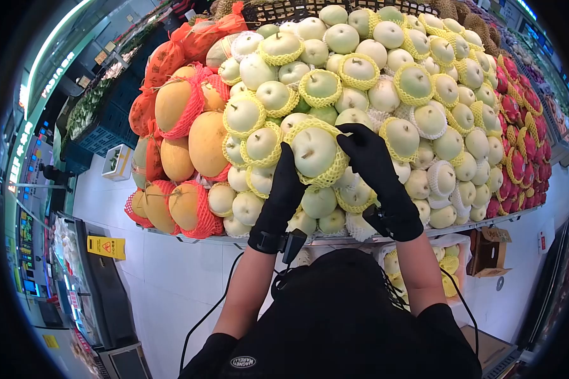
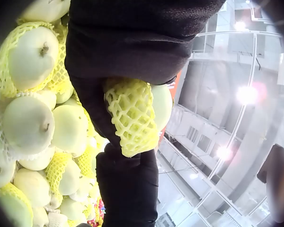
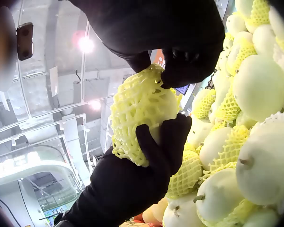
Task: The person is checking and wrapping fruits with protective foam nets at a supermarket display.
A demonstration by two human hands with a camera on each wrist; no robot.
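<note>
A pale green melon (image 1: 314,151) in a yellow foam net is held up over the front of the pile, its stem facing up. The left hand (image 1: 283,189), in a black glove, grips it from the left and below. At its upper right, the gloved right hand (image 1: 376,161) pinches the net's edge between thumb and fingers. In the right wrist view the net (image 3: 137,113) covers most of the melon, with the left hand (image 3: 149,156) round its lower side and the right hand (image 3: 180,56) at the net's end. The left wrist view shows the net (image 2: 131,116) between both hands.
Many pale melons (image 1: 341,38), some netted, are heaped on the stand. Orange melons (image 1: 207,142) in red nets lie at left, dragon fruit (image 1: 530,136) at right. Below the stand are a white crate of netted fruit and a cardboard box (image 1: 489,252). A yellow floor sign (image 1: 106,247) stands left.
</note>
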